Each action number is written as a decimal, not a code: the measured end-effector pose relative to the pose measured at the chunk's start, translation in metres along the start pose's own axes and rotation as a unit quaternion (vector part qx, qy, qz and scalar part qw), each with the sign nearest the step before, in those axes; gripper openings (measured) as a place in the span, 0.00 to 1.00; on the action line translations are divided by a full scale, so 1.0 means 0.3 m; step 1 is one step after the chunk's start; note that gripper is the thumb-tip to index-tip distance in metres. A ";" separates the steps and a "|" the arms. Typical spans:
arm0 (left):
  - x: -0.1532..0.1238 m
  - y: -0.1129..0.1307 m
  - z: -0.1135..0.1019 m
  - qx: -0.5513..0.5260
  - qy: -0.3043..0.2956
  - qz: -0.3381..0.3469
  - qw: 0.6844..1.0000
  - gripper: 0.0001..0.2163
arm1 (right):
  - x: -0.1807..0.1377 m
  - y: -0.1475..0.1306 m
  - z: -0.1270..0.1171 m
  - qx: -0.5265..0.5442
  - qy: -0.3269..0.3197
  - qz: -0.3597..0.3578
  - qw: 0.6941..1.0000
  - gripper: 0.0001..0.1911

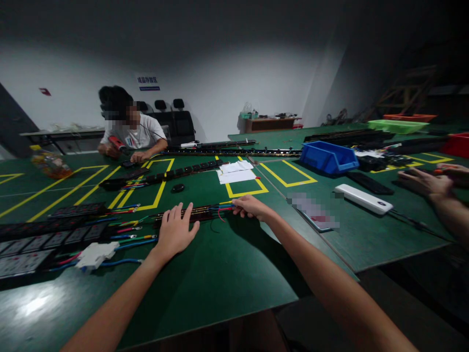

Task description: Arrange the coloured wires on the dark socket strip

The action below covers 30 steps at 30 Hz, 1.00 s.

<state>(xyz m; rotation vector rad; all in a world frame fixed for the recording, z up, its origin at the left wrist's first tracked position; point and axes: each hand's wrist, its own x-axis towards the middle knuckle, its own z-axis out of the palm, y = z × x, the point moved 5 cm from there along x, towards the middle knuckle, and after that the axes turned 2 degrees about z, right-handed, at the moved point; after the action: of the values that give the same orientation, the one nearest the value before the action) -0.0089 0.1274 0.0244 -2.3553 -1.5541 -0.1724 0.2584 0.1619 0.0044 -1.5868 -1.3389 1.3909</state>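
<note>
My left hand (178, 228) lies flat with fingers spread over a narrow black strip with copper-coloured rails (201, 212) on the green table. At the strip's right end, my right hand (250, 207) pinches the coloured wires (227, 205), some blue and yellow. A thin red wire (221, 215) curls loose just left of that hand. Left of my left hand lie several black socket strips (47, 239) with coloured leads ending in metal lugs. A white connector block (98, 254) rests among their blue cables.
A co-worker (134, 127) across the table holds a red power drill (117, 144). White papers (237, 172), a blue bin (329, 157), a phone (314, 212) and a white power bank (362, 199) lie ahead and right. Another person's hands (428, 183) are at far right. A bottle (51, 164) stands left.
</note>
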 end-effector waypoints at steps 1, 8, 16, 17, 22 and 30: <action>0.000 0.000 -0.001 0.002 -0.001 -0.001 1.000 0.33 | -0.002 -0.001 0.004 0.003 -0.004 -0.001 1.000 0.14; 0.003 -0.002 -0.003 0.001 -0.007 -0.009 1.000 0.34 | 0.006 -0.001 0.021 0.026 0.010 -0.026 0.999 0.14; 0.001 -0.003 0.005 0.002 0.001 -0.003 1.000 0.34 | 0.020 0.005 0.018 0.016 0.033 -0.038 0.999 0.15; 0.001 -0.003 0.006 0.002 0.001 -0.003 1.000 0.33 | 0.019 0.005 0.016 0.013 0.035 -0.038 0.999 0.15; 0.002 -0.006 0.011 -0.004 -0.007 -0.005 1.000 0.34 | 0.019 -0.001 0.016 0.011 0.061 -0.054 0.997 0.15; 0.002 0.002 0.002 0.001 0.007 -0.003 1.000 0.33 | 0.035 -0.006 0.030 0.047 0.114 -0.055 0.991 0.16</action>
<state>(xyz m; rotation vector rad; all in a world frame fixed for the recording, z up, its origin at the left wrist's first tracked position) -0.0083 0.1279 0.0240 -2.3437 -1.5532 -0.1893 0.2486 0.1710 0.0006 -1.5343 -1.1890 1.1517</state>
